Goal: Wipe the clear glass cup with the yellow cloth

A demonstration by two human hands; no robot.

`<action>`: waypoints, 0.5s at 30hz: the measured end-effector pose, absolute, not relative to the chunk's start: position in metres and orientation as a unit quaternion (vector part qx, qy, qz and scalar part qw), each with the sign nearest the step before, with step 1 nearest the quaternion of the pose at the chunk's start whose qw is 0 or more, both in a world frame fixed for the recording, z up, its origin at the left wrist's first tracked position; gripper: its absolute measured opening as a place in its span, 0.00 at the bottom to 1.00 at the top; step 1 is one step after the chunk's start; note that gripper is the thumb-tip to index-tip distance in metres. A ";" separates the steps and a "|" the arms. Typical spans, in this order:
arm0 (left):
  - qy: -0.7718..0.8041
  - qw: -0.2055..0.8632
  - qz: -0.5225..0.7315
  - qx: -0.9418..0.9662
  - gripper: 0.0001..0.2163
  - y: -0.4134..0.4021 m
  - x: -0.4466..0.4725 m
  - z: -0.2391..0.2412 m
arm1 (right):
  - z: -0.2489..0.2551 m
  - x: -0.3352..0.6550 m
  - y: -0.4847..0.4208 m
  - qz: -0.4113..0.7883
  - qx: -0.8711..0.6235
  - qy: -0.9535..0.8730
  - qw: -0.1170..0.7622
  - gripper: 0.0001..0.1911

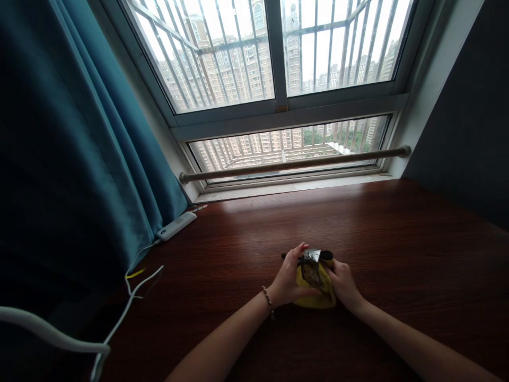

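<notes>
A small yellow cloth pouch point(328, 295) with black trim is between my hands, low over the brown wooden surface. At its mouth is a small packet point(311, 271) with a shiny silvery end and a darker, see-through part; what it contains is too small to make out. My left hand point(286, 282), with a beaded bracelet at the wrist, curls its thumb and fingers around the packet's left side. On the right, my right hand point(347, 285) grips the pouch's edge near the black trim, some of its fingers hidden behind the fabric.
The wooden surface point(246, 239) reaches to a barred window point(282, 101) with a metal rail point(294, 165) across it. At left hang blue curtains point(119, 148). Beside them lie a white power strip point(177, 226) and a white cable point(131, 300). A dark wall stands at right.
</notes>
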State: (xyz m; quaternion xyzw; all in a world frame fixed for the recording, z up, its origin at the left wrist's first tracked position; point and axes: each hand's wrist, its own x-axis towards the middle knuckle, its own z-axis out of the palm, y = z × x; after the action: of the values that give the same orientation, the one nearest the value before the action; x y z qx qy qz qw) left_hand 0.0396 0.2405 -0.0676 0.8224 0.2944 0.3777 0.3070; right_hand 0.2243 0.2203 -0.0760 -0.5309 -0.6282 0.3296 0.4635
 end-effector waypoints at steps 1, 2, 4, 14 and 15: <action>0.304 0.294 0.375 0.825 0.49 0.240 0.040 -0.068 | -0.077 0.225 0.221 0.332 -0.536 -0.621 0.467 0.17; 0.311 0.289 0.374 0.825 0.48 0.239 0.041 -0.068 | -0.078 0.225 0.221 0.331 -0.539 -0.616 0.469 0.17; 0.315 0.299 0.378 0.818 0.45 0.239 0.042 -0.066 | -0.079 0.226 0.222 0.333 -0.539 -0.614 0.471 0.18; 0.280 0.393 0.361 0.798 0.39 0.244 0.034 -0.051 | -0.071 0.227 0.220 0.360 -0.495 -0.651 0.449 0.12; 0.274 0.397 0.352 0.802 0.37 0.245 0.034 -0.050 | -0.071 0.226 0.220 0.351 -0.493 -0.658 0.448 0.11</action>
State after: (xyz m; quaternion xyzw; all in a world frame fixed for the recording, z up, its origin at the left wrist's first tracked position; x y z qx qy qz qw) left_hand 0.0341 0.2453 -0.0504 0.8019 0.2743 0.3523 0.3970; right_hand 0.2264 0.2202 -0.0708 -0.4929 -0.6584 0.3510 0.4476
